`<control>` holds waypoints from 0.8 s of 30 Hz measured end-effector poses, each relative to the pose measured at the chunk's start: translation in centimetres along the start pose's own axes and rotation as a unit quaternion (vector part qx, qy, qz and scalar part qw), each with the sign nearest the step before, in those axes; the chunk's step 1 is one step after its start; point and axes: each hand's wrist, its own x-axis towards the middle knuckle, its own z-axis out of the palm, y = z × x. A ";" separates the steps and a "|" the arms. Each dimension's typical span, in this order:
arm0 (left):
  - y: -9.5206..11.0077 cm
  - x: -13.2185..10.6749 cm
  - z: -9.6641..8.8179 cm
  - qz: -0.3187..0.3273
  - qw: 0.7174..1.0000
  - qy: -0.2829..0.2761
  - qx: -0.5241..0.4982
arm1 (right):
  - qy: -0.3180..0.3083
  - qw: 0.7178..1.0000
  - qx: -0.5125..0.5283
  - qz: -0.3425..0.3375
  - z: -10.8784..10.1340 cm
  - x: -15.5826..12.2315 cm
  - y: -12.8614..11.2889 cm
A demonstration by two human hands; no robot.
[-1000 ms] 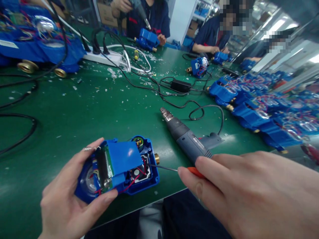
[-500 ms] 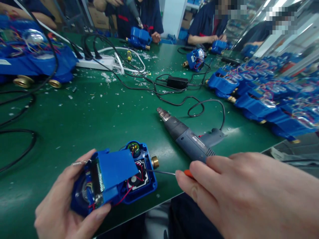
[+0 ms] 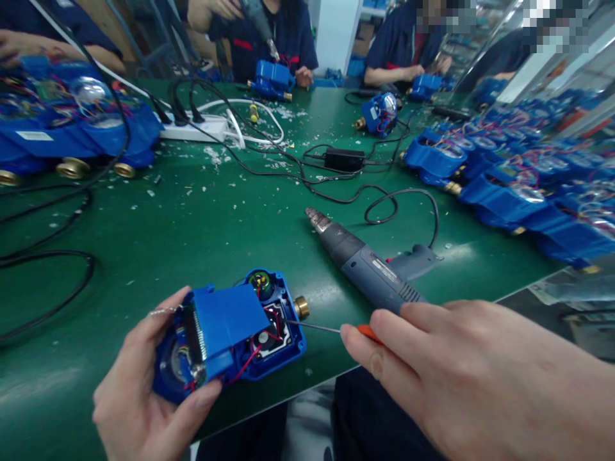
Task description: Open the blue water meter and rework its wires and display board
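Observation:
My left hand (image 3: pixel 132 384) is closed around the left end of a blue plastic meter housing (image 3: pixel 230 320), which lies open-side up near the table's front edge. Inside it, red wires run over a black-and-white part (image 3: pixel 276 330), and a brass threaded fitting (image 3: pixel 301 307) sticks out on the right. My right hand (image 3: pixel 432 371) grips a screwdriver (image 3: pixel 368 331) by its orange handle, most of which the fingers hide. Its thin shaft points left into the housing, by the wired part; I cannot tell whether the tip touches. A heat gun (image 3: pixel 369 262) lies just beyond my right hand.
Rows of blue meter housings (image 3: pixel 504 192) line the right side; more (image 3: pixel 91 141) stand at the left. A white power strip (image 3: pixel 196 130), a black adapter (image 3: pixel 343 159) and loose cables cross the green table (image 3: pixel 230 237). Co-workers sit opposite, one holding a heat gun (image 3: pixel 259 25).
The whole scene has shifted slightly to the right in view. My left hand keeps its hold on the housing, and the screwdriver stays inside it at nearly the same angle.

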 end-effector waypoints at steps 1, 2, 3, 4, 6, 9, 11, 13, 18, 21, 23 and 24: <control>0.0 0.0 0.0 0.011 1.000 -0.001 -0.015 | 0.002 1.000 0.003 0.007 0.0 -0.1 0.0; 0.1 0.0 -0.1 0.023 0.999 -0.002 -0.027 | 0.001 1.000 0.005 0.014 0.0 -0.2 -0.1; 0.1 0.0 -0.1 0.031 0.999 -0.002 -0.035 | 0.002 1.000 0.007 0.016 0.1 -0.2 -0.2; 0.1 0.0 -0.1 0.034 0.999 -0.001 -0.037 | 0.004 1.000 0.006 0.016 0.2 -0.3 -0.3; 0.1 -0.1 0.0 0.039 0.998 0.002 -0.040 | 0.010 1.000 0.000 0.007 0.3 -0.4 -0.5; 0.1 0.0 0.1 0.046 0.998 0.013 -0.042 | 0.027 1.000 -0.016 -0.001 0.4 -0.5 -0.5; 0.1 0.1 0.2 0.057 0.998 0.019 -0.036 | 0.029 0.999 -0.020 -0.003 0.6 -0.7 -0.5; 0.2 0.2 0.3 0.068 0.997 0.023 -0.027 | 0.027 1.000 -0.016 0.000 0.9 -0.8 -0.4; 0.1 0.3 0.3 0.058 0.998 0.021 -0.031 | 0.049 0.999 -0.019 0.004 1.2 -0.8 -0.6; -0.1 0.3 0.3 0.064 0.997 0.025 -0.029 | 0.056 0.998 -0.024 0.008 0.7 -0.6 -0.8; -0.1 0.4 0.3 0.076 0.996 0.035 -0.029 | 0.068 0.997 -0.034 0.028 0.3 -0.6 -0.9; -0.1 0.4 0.3 0.080 0.996 0.038 -0.029 | 0.074 0.996 -0.041 0.036 0.1 -0.5 -0.9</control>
